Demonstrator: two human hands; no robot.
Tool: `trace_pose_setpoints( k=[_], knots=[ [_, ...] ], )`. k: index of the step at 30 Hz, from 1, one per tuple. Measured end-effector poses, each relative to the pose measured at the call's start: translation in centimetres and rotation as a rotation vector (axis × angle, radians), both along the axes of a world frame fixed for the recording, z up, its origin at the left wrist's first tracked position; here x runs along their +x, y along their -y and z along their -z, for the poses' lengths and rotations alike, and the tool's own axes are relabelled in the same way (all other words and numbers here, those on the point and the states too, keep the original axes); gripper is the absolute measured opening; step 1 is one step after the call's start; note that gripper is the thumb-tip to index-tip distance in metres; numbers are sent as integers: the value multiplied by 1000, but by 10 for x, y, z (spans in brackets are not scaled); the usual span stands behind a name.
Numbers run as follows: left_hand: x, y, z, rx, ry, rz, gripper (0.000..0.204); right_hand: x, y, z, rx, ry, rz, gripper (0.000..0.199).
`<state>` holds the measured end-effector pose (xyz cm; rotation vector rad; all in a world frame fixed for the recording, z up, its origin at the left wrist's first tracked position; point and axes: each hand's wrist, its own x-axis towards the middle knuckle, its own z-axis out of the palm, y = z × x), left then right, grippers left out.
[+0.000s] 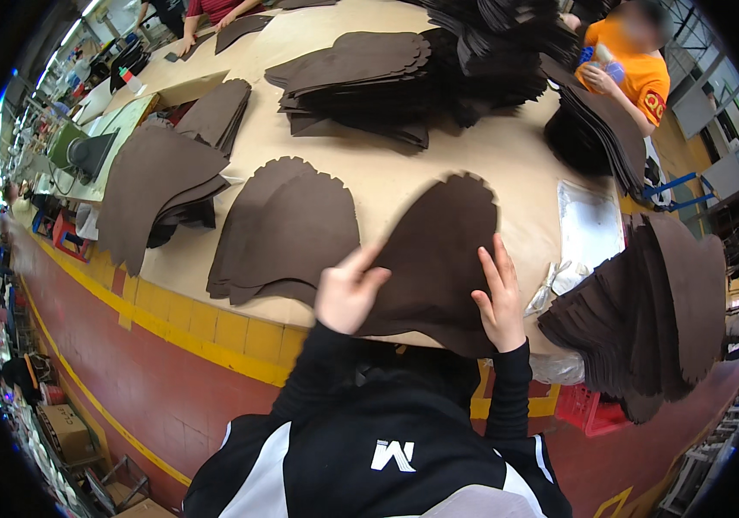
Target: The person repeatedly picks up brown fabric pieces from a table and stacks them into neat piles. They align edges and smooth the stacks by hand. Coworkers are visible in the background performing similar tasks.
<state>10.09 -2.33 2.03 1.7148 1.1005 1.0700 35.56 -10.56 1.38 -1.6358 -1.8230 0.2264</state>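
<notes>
A dark brown cut piece of soft sheet material [438,250] with a scalloped top edge lies on the tan table [387,177] in front of me, its lower end hanging over the table's near edge. My left hand [348,292] pinches its left edge, thumb and fingers closed on it. On the piece's right side my right hand [499,298] rests flat with fingers spread. A small stack of the same brown pieces [287,229] lies just to the left.
More brown stacks lie at the left [158,186], at the back [361,78] and at the right [646,302]. A clear plastic sheet [590,224] lies right of my hands. A person in an orange shirt [633,69] works across the table. Yellow tape edges the table.
</notes>
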Motion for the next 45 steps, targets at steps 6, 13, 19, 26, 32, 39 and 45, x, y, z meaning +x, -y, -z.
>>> trace_pose_setpoints(
  k=[6,13,19,26,32,39,45],
  knots=[
    [-124,-44,-22,289,-640,-657,47,-2,-4,11,-250,252,-285,52],
    [0,6,34,32,-203,-31,51,9,-91,55,-417,419,-179,54],
    [42,10,60,61,-556,-86,50,28,-117,33,-513,411,84,54],
    [16,6,39,-92,-163,-53,27,10,-1,-30,-392,-84,-391,60],
    [-110,-43,-9,-2,-207,-419,36,-6,31,-16,-594,-21,-510,61],
    [-73,-15,-5,107,-190,-237,31,-20,-27,50,-338,489,-149,58],
    [23,0,60,121,-656,123,75,1,-89,46,-363,484,75,61]
  ],
)
